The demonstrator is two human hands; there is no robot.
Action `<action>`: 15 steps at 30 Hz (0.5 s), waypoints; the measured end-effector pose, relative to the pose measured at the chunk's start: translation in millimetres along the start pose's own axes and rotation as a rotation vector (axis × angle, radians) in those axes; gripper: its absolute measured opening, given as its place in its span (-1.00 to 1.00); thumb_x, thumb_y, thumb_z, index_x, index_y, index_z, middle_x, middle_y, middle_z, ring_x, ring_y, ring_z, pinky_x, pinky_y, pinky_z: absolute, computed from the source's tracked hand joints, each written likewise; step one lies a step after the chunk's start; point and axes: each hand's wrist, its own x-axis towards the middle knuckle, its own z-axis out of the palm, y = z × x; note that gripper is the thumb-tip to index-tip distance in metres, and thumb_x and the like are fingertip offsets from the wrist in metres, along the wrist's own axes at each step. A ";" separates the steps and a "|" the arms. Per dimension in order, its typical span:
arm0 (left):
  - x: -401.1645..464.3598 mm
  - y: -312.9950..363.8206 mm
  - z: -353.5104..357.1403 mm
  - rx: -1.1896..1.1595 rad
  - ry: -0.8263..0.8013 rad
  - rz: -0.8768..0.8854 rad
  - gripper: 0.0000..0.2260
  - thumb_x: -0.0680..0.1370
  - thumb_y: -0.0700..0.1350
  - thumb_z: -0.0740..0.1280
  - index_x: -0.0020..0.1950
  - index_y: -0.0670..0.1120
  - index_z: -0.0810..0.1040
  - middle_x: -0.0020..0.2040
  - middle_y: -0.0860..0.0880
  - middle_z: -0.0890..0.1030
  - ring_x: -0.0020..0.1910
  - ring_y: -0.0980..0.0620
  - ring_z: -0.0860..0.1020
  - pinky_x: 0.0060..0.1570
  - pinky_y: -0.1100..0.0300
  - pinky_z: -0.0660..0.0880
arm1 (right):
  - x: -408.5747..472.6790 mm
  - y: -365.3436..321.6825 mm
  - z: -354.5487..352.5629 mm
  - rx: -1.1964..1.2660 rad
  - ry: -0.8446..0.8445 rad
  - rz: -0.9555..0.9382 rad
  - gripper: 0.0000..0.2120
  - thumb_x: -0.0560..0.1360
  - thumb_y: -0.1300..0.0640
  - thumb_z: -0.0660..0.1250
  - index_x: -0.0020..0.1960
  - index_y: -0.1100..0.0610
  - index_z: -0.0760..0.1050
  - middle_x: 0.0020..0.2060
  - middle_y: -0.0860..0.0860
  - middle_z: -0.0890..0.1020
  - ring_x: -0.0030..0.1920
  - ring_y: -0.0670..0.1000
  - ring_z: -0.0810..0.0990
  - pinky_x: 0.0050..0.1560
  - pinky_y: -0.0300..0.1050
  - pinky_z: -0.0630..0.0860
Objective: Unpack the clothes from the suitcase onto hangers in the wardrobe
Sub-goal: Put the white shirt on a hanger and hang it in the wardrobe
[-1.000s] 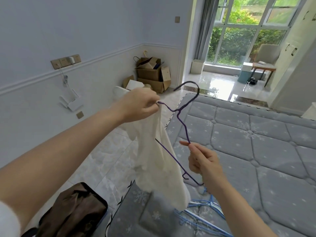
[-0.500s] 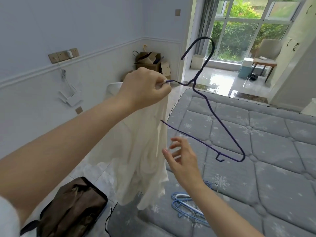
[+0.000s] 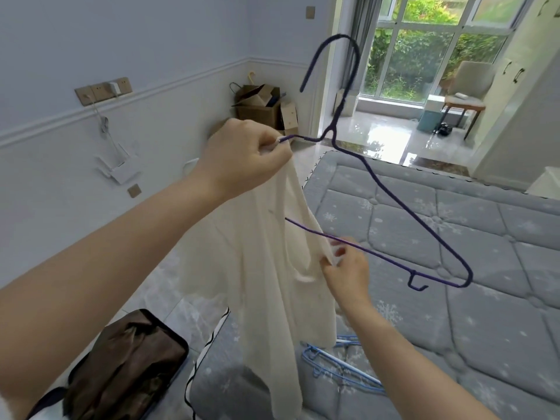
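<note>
A person's left hand (image 3: pixel 242 156) is gripping one shoulder of a purple wire hanger (image 3: pixel 394 195) and the cream garment (image 3: pixel 257 253) draped below it, while the right hand (image 3: pixel 345 268), empty a moment ago, is now pinching the garment's free edge toward the hanger's bare arm above the mattress (image 3: pixel 454 313).

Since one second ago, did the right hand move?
Yes. The right hand let go of the purple hanger and now pinches the cream garment, over the mattress edge.

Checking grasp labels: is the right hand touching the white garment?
Touching. The head view shows the right hand pinching the white garment's edge just below the purple hanger's bottom wire.
</note>
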 end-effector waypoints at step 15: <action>-65.1 -73.2 51.2 0.131 -0.131 -0.034 -0.47 0.58 0.23 0.08 -0.33 -0.15 0.48 -0.50 -0.05 0.39 -0.43 -0.11 0.43 -0.41 -0.04 0.35 | 32.0 44.2 -85.4 1.012 -0.082 0.876 -0.89 0.53 0.26 0.30 -0.03 0.17 0.60 -0.27 0.11 0.69 -0.32 0.06 0.67 -0.32 -0.06 0.65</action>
